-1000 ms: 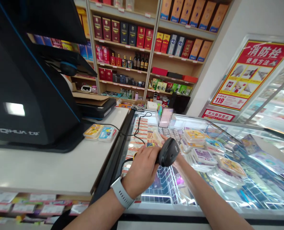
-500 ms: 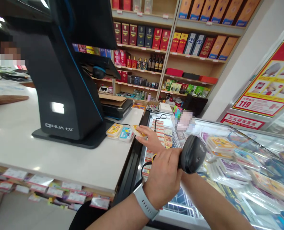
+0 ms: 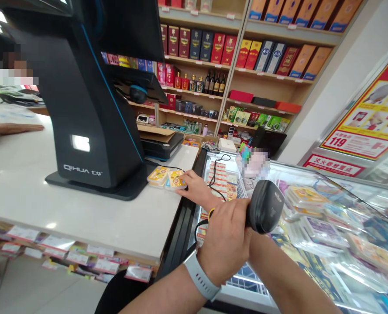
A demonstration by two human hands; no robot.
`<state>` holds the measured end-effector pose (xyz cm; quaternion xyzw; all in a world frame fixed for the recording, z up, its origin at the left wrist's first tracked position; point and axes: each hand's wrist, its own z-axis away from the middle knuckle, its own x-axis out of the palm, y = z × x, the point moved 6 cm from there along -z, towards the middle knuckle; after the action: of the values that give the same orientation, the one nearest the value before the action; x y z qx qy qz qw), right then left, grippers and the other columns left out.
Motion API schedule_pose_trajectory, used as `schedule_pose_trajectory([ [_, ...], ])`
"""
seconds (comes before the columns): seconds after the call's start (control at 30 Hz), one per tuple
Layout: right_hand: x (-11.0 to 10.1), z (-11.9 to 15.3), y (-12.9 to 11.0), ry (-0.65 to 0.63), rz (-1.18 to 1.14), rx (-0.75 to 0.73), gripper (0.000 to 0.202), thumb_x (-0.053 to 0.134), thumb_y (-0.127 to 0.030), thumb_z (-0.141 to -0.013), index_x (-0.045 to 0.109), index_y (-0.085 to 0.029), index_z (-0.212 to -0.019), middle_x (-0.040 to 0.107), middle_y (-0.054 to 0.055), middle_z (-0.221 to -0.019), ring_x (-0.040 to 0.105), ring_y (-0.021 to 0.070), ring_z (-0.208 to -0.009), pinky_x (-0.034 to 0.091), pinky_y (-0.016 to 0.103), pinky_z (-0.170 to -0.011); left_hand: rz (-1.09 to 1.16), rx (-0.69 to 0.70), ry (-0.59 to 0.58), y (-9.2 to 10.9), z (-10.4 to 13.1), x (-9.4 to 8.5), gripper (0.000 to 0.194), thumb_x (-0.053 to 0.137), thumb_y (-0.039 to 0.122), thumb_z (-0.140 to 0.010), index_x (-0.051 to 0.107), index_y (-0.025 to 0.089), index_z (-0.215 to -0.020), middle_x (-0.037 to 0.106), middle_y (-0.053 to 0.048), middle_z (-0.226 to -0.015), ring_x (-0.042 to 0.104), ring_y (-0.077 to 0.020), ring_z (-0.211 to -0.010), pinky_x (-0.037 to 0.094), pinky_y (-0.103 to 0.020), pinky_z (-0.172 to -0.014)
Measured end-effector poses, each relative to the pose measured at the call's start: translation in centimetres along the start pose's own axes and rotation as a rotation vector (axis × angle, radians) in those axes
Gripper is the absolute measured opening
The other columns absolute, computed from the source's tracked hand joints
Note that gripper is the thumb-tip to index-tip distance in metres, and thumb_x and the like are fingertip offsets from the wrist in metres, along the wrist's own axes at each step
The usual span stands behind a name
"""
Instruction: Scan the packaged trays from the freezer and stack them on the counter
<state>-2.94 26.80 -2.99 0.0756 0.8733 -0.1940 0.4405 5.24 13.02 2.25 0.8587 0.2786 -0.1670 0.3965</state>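
One scanner [image 3: 266, 206], one terminal [image 3: 84, 100], two yellow-topped tubs [image 3: 157, 175] on counter [image 3: 98, 226].

Handle of the scanner [image 3: 266, 207], mostly hidden by left hand [image 3: 225, 242]

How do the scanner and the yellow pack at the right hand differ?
Look: the scanner is black with a rounded head, while the yellow pack is flat and boxy.
Pose: the scanner is held up in the left hand, whereas the yellow pack is low at the counter, with the right hand at its edge.
Shared: a hand is on each.
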Motion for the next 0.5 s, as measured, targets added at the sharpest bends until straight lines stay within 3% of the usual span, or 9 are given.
schedule_pose_trajectory([
  [0.13,0.6,-0.6,0.3,0.001,0.054,0.034,0.045,0.067,-0.049,-0.079,0.061,-0.016,-0.109,0.053,0.009,-0.104,0.059,0.0207,-0.093,0.052,0.034,-0.085,-0.015,0.009,0.001,-0.1,0.0,0.2,0.045,0.047,0.012,-0.086,0.039,0.018,-0.129,0.056,-0.010,-0.123,0.052,-0.0250,-0.115,0.042,-0.045,-0.101],
  [0.27,0.3,0.0,0.8,0.037,-0.003,-0.028,0.052,0.062,-0.053,-0.081,0.056,-0.018,-0.118,0.054,0.010,-0.109,0.057,0.0220,-0.101,0.050,0.036,-0.089,-0.030,0.010,-0.024,-0.1,0.0,0.5,0.043,0.047,0.011,-0.086,0.039,0.018,-0.128,0.056,-0.010,-0.122,0.052,-0.0254,-0.114,0.043,-0.046,-0.100],
  [0.37,-1.1,1.8,1.6,0.056,-0.023,-0.067,0.050,0.058,-0.046,-0.087,0.051,-0.017,-0.126,0.054,0.013,-0.117,0.054,0.0234,-0.111,0.047,0.038,-0.097,-0.042,0.008,-0.044,-0.1,0.0,0.7,0.044,0.048,0.010,-0.085,0.040,0.017,-0.127,0.057,-0.010,-0.120,0.052,-0.0255,-0.113,0.044,-0.046,-0.098],
  [0.5,-3.3,5.4,3.9,0.048,0.057,0.045,0.045,0.051,-0.038,-0.092,0.048,-0.019,-0.132,0.051,0.014,-0.131,0.047,0.0241,-0.124,0.040,0.042,-0.106,-0.084,0.031,-0.065,0.0,0.0,1.1,0.046,0.048,0.008,-0.084,0.040,0.017,-0.128,0.058,-0.011,-0.116,0.054,-0.0260,-0.110,0.045,-0.046,-0.095],
])
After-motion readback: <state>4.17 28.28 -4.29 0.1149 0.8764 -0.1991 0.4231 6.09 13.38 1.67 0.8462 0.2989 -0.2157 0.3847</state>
